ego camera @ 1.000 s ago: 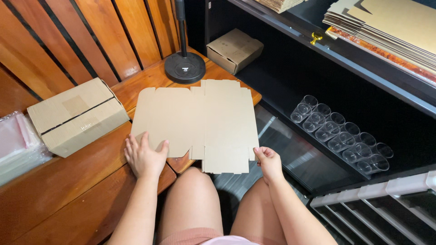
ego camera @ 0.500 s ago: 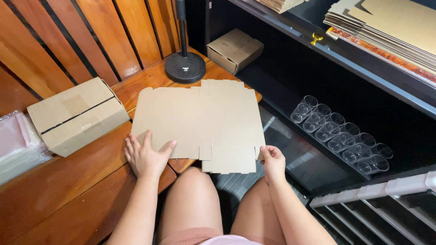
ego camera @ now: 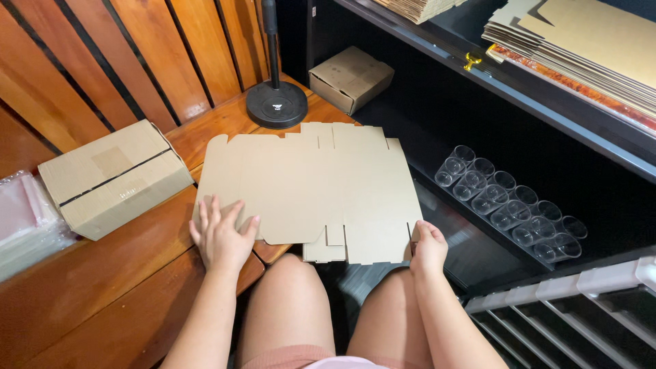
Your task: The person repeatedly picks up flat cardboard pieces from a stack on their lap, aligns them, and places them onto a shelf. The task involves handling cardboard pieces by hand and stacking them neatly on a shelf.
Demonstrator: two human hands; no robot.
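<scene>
Since the frame half a second back: the cardboard sheet (ego camera: 311,191) has barely shifted. The right hand (ego camera: 428,247) has settled against the sheet's near right corner. The left hand (ego camera: 222,236) lies much as it did, spread flat on the near left edge.

Sheet: flat, unfolded box blank, die-cut with flaps and slots. It lies on the wooden worktop (ego camera: 102,287), directly ahead of both hands, above the knees. Long axis runs left to right across the view. The right portion overhangs the worktop edge, toward the dark shelf unit (ego camera: 478,89).

Left hand: open, palm down, fingers fanned, pressing on the sheet where it meets the worktop. No grip.
Right hand: fingers curled at the corner, thumb side against the edge. It looks to pinch the corner, but the underside is hidden, so I cannot tell for certain.

Nearness: each hand is at its own end of the near long edge, so neither is clearly closer. The far edge lies toward the round black stand base (ego camera: 276,104).

Surroundings: closed carton (ego camera: 113,178) to the left, just beside the sheet. Small carton (ego camera: 350,77) beyond the stand. Rows of clear plastic cups (ego camera: 509,203) on the lower shelf at right. Stack of flat cardboard (ego camera: 581,41) on the upper shelf.
</scene>
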